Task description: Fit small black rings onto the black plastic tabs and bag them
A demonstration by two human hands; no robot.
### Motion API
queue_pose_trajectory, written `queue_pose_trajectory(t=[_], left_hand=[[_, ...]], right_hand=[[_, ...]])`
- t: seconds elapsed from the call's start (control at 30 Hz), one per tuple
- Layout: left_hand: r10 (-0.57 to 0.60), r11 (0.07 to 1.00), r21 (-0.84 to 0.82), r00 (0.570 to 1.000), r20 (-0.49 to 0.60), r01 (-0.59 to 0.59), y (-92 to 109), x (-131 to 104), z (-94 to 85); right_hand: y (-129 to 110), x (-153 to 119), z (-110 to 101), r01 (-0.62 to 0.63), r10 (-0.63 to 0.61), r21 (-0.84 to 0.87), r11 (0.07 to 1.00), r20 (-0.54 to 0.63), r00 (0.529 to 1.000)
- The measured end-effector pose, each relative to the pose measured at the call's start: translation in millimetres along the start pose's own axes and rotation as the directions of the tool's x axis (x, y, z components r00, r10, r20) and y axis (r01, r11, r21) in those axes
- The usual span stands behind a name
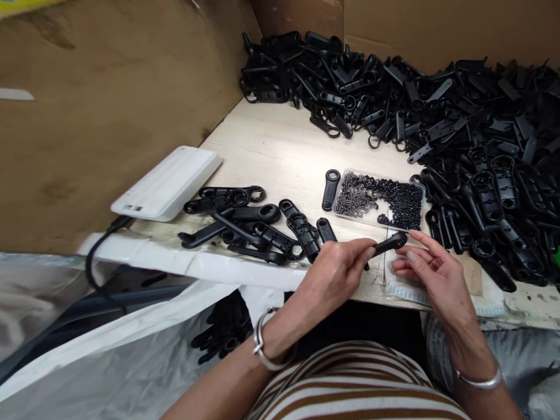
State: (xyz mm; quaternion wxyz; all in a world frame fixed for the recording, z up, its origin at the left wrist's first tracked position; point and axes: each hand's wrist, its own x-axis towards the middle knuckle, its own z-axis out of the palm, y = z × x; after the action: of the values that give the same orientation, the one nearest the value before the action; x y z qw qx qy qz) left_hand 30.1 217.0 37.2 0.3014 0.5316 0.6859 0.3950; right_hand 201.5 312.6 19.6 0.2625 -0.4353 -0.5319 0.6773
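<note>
Black plastic lever with a slim shank and wider, rounded head (389, 242): pinched between thumb and fingers of the left hand (335, 271), head toward the right hand (441, 274). Right hand part open, fingers loosely curved beside the head; cannot tell if it touches or grips anything small. One piece in hand. Beside the left hand, to its left, loose cluster of black plastic levers (301, 227). Just beyond both hands, clear plastic box of small silver and black pieces (384, 210), well stocked. Beyond the right hand, far larger heap of black plastic parts (441, 125). Which are finished: cannot tell.
</note>
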Motion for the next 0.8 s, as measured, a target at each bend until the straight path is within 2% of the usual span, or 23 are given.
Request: queue_pose_trajectory(t=[0.07, 0.13, 0.23, 0.3, 0.37, 0.4, 0.47, 0.5, 0.57, 0.63, 0.67, 0.73, 0.8], left_hand=[[-0.139, 0.988, -0.06, 0.989, 0.051, 0.142, 0, 6, -7.6], [-0.226, 0.96, -0.149, 0.969, 0.097, 0.238, -3, 11, -10.7], [-0.249, 0.946, -0.194, 0.965, 0.082, 0.26, -8, 13, -7.8], [-0.156, 0.984, -0.093, 0.987, -0.025, 0.153, -11, 10, -4.5], [0.056, 0.996, 0.079, 0.989, -0.14, -0.045, -13, 4, -3.1], [0.177, 0.974, 0.168, 0.972, -0.153, -0.151, -14, 1, -3.3], [0.356, 0.898, 0.295, 0.933, -0.052, -0.327, -14, -5, -5.6], [0.397, 0.861, 0.332, 0.917, 0.034, -0.385, -14, -8, -7.1], [0.405, 0.812, 0.381, 0.897, 0.179, -0.442, -14, -10, -10.3], [0.404, 0.791, 0.394, 0.883, 0.241, -0.469, -13, -10, -13.4], [0.415, 0.791, 0.38, 0.876, 0.244, -0.48, -14, -9, -15.2], [0.461, 0.793, 0.348, 0.866, 0.193, -0.499, -15, -5, -20.5], [0.494, 0.788, 0.374, 0.865, 0.089, -0.489, -18, 0, -28.5]], right_hand=[[1, 0, -1, -0.009, 0.009, -0.018, 1.0, -0.017, 1.0], [2, 1, 0, -0.018, 0.018, -0.022, 1.0, -0.019, 1.0], [3, 1, 0, -0.019, 0.018, -0.028, 0.999, -0.011, 1.0], [2, 2, -1, -0.015, 0.014, -0.046, 0.999, -0.014, 1.0], [2, 3, -4, 0.009, -0.012, -0.083, 0.996, -0.037, 0.999], [1, 3, -7, 0.03, -0.036, -0.116, 0.993, -0.054, 0.998], [-2, 6, -12, 0.082, -0.105, -0.23, 0.97, -0.089, 0.99], [-4, 9, -13, 0.12, -0.157, -0.317, 0.941, -0.095, 0.983], [-12, 14, -14, 0.242, -0.31, -0.526, 0.815, -0.044, 0.95], [-22, 22, -9, 0.389, -0.458, -0.707, 0.591, 0.103, 0.883], [-28, 27, -5, 0.448, -0.491, -0.766, 0.462, 0.2, 0.848], [-40, 37, 6, 0.502, -0.451, -0.835, 0.225, 0.368, 0.813], [-50, 49, 19, 0.484, -0.333, -0.874, 0.036, 0.446, 0.831]])
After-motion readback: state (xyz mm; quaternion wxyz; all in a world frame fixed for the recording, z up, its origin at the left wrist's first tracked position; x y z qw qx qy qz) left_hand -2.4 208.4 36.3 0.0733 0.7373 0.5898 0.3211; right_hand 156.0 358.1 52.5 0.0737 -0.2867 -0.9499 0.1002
